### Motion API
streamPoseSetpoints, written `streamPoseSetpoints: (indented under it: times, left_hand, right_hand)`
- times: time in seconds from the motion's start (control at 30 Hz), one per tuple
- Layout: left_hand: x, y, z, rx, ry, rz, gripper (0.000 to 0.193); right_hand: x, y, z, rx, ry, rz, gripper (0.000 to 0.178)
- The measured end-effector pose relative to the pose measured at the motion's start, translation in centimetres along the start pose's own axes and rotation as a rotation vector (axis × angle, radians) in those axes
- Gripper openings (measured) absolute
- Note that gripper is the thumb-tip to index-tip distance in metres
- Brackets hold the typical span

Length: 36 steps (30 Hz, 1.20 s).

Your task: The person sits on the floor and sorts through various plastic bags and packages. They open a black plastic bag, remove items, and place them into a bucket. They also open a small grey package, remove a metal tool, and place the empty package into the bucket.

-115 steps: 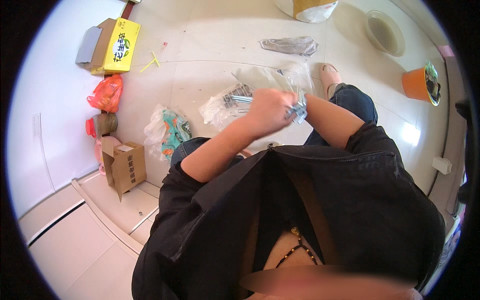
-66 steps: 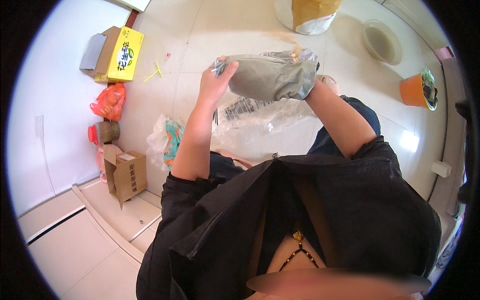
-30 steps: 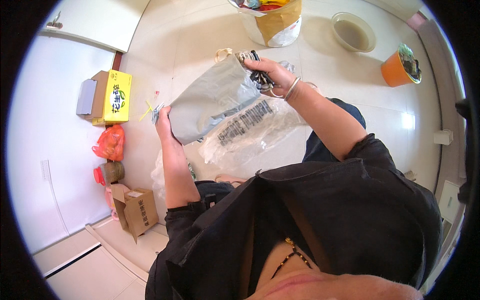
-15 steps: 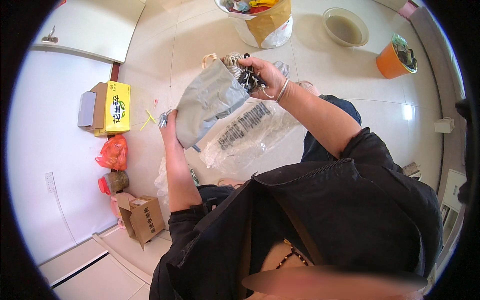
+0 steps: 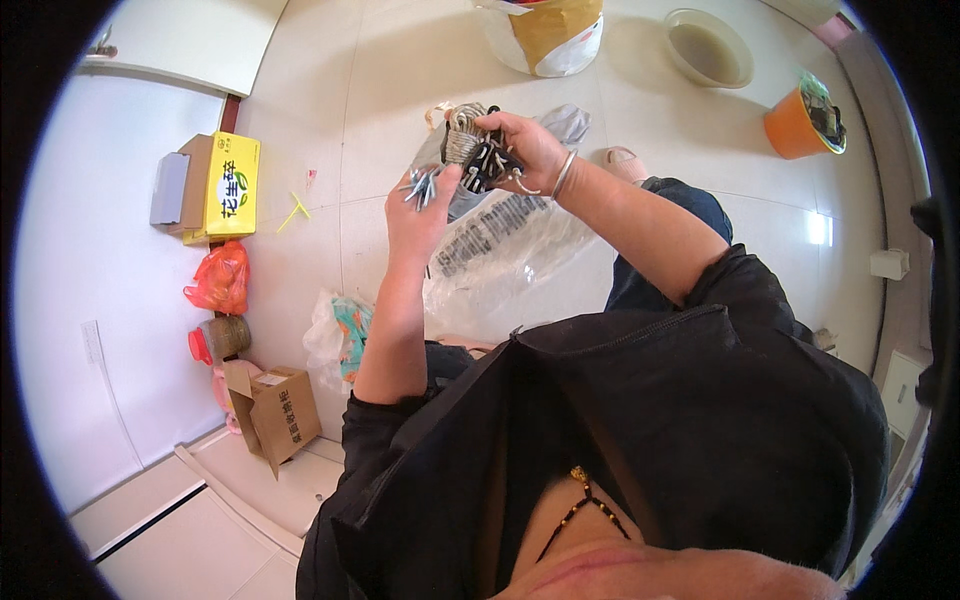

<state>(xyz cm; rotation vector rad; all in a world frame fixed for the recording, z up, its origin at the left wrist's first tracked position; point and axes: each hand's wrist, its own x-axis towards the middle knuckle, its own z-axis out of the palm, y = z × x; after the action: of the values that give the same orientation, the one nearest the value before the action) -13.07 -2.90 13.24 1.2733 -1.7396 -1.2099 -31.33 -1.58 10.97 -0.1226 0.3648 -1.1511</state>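
My right hand point(image 5: 535, 152) is closed around a bundled pale cord point(image 5: 463, 145) with black plastic pieces point(image 5: 488, 165) clustered on it; a loose white cord end hangs by the fingers. My left hand point(image 5: 413, 232) grips a bunch of thin silver metal pegs point(image 5: 419, 187), its thumb reaching the lower side of the cord bundle. A grey pouch point(image 5: 466, 205) is behind and under both hands, mostly hidden by them. Below, a clear plastic bag point(image 5: 505, 250) with dark printing lies crumpled on the floor.
A white-and-tan bin point(image 5: 550, 40), a basin of murky water point(image 5: 708, 55) and an orange bucket point(image 5: 795, 125) stand on the far side. Along the left wall are a yellow box point(image 5: 233, 190), a red plastic bag point(image 5: 222, 278), a red-lidded jar point(image 5: 228, 335) and an open carton point(image 5: 280, 410).
My left hand, with the pegs, has moved from the pouch's lower left side up and right to the cord bundle. The pouch now sits behind the hands. My right hand keeps its hold.
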Motion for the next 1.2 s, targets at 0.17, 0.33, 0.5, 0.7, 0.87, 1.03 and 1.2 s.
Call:
streamPoseSetpoints:
  times: [0.17, 0.33, 0.5, 0.7, 0.87, 1.03, 1.2]
  left_hand:
    - [0.4, -0.4, -0.3, 0.055, -0.023, 0.048, 0.031]
    - [0.1, -0.3, -0.8, 0.015, 0.007, -0.041, 0.018]
    - [-0.1, 0.3, -0.8, -0.038, 0.008, -0.066, 0.014]
    - [0.0, 0.1, -0.8, 0.004, 0.033, -0.105, 0.012]
    - [0.2, -0.7, -0.8, -0.087, 0.043, -0.159, 0.011]
    - [0.6, -1.3, -1.0, -0.056, 0.038, -0.173, 0.011]
    - [0.6, -1.9, -0.8, -0.06, 0.027, -0.184, 0.01]
  right_hand:
    - [0.4, 0.5, -0.9, 0.029, -0.042, 0.035, 0.027]
    - [0.9, 0.6, -1.5, 0.06, -0.085, 0.022, 0.034]
    - [0.9, 0.3, -1.7, -0.009, -0.106, -0.001, 0.04]
    - [0.8, 1.2, -1.1, -0.322, -0.064, -0.073, 0.047]
    - [0.7, 1.4, -0.1, -0.367, -0.036, -0.012, 0.051]
    - [0.4, 0.7, 0.1, -0.328, -0.079, 0.039, 0.068]
    - [1.5, 2.0, -1.1, -0.887, 0.011, -0.002, 0.051]
